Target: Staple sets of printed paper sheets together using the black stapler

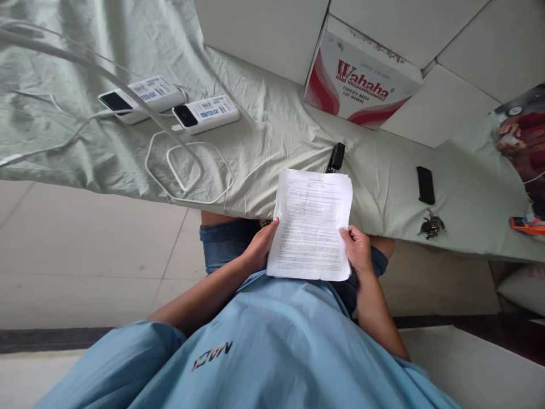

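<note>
A stack of printed paper sheets [313,227] is held over my lap, its far end reaching over the edge of the cloth-covered table. My left hand [263,244] grips the stack's left edge, thumb along the side. On the opposite edge, my right hand [357,247] pinches the sheets with its thumb on top. The fingers beneath the paper are hidden. Just beyond the stack's top edge lies a black stapler-like object [336,158], partly covered by the paper.
Two white power banks [210,113] with looping white cables sit at the left. A Wahaha water carton [357,79] stands at the back. To the right are a black phone-like object [425,185], keys [432,225], an orange object [527,225] and another person's hands [511,136].
</note>
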